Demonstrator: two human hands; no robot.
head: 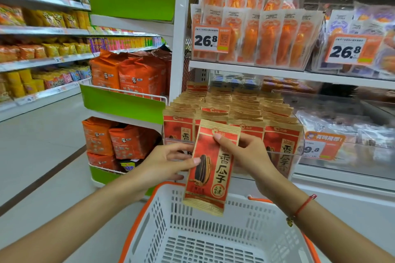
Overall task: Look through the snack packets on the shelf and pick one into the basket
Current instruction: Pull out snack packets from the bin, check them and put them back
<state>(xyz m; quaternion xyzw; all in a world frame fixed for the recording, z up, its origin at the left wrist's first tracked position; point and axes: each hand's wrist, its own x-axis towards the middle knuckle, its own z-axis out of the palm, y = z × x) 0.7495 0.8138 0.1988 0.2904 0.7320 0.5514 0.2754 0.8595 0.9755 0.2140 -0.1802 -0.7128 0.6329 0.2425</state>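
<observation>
Above basket (pixel 213 239), both hands gripping packet (pixel 210 166)

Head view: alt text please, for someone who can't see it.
Both hands, left and right, hold a red seed packet upright above a white basket, in front of a shelf stacked with matching packets.

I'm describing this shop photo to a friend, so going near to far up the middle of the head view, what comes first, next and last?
Basket → sunflower seed packet held in both hands → rows of the same packets on the lower shelf → orange packets on the upper shelf.
</observation>
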